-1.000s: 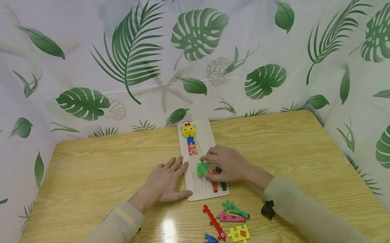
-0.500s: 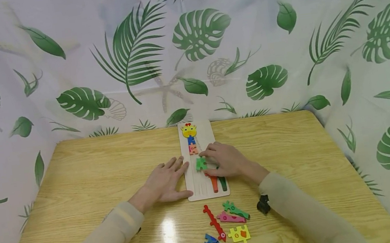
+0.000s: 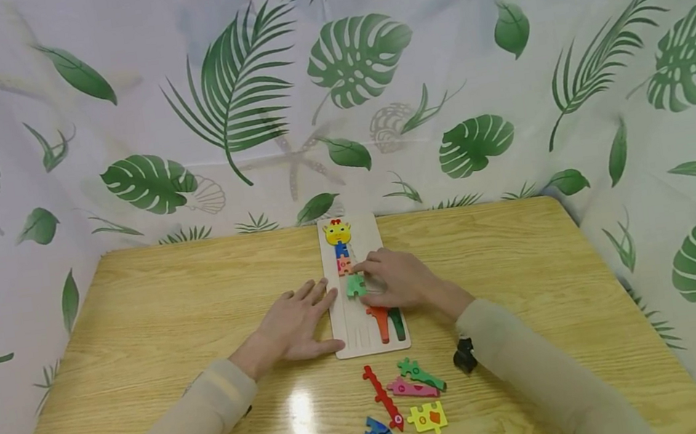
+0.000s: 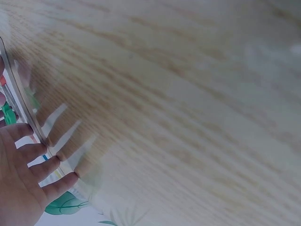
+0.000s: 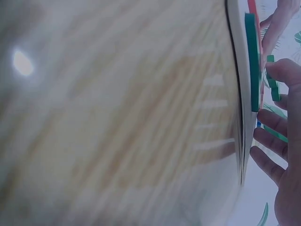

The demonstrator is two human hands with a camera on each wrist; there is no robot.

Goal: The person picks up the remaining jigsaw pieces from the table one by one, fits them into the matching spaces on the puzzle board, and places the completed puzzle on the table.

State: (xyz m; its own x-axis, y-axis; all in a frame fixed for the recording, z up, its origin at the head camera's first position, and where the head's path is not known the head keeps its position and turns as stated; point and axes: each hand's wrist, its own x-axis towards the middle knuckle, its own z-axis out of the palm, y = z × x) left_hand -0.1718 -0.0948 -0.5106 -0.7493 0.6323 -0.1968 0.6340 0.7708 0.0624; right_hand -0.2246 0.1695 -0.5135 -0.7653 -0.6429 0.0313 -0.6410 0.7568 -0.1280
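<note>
"Green puzzle piece point(image 3: 356, 286): where is it?"

"Pinched by its edges in my right hand point(image 3: 397, 280), over the board point(image 3: 366, 233), just below the pink piece point(image 3: 344, 266). From this feed I can't tell whether the two touch."

"How will it handle?"

"I'd guess light and stiff, like painted wood. Its smooth face could slip, and the tabs might chip if forced, so I'd grip opposite edges, clear of them."

"And your left hand point(image 3: 293, 327)?"

"Holding nothing: fingers spread wide, tips at the board's left edge."
</note>
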